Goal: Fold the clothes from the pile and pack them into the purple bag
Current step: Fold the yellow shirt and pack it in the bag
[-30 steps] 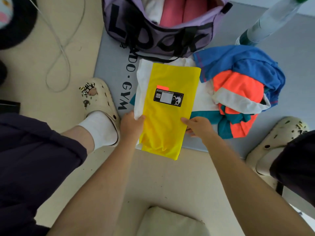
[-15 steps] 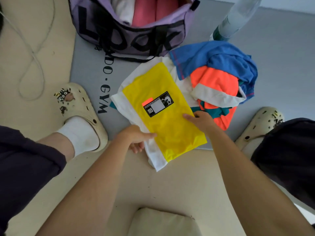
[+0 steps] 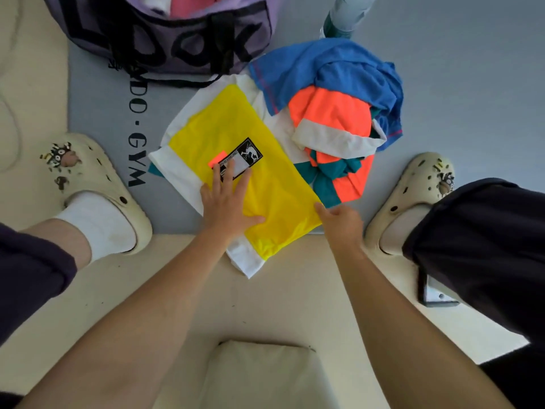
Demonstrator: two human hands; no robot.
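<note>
A yellow and white garment (image 3: 274, 184) with a black label lies half folded and slanted on the grey mat (image 3: 472, 84). My left hand (image 3: 227, 202) lies flat on it with straight fingers reaching the label. At the garment's lower right corner my right hand (image 3: 342, 222) touches the yellow edge with its fingertips; whether it pinches the cloth is unclear. To the right is the pile (image 3: 333, 113): blue, orange, white and teal clothes. The purple bag (image 3: 165, 33) stands open at the top, with pink and white folded clothes inside.
My feet in cream clogs stand at the left (image 3: 97, 187) and at the right (image 3: 413, 196) of the garment. A plastic bottle (image 3: 345, 16) stands behind the pile. A beige cushion (image 3: 259, 376) lies near the bottom edge. A cord loops at far left.
The garment has turned from upright to slanted. My left hand moved from the garment's left edge onto its top and flattened. My right hand slid down to the lower right corner.
</note>
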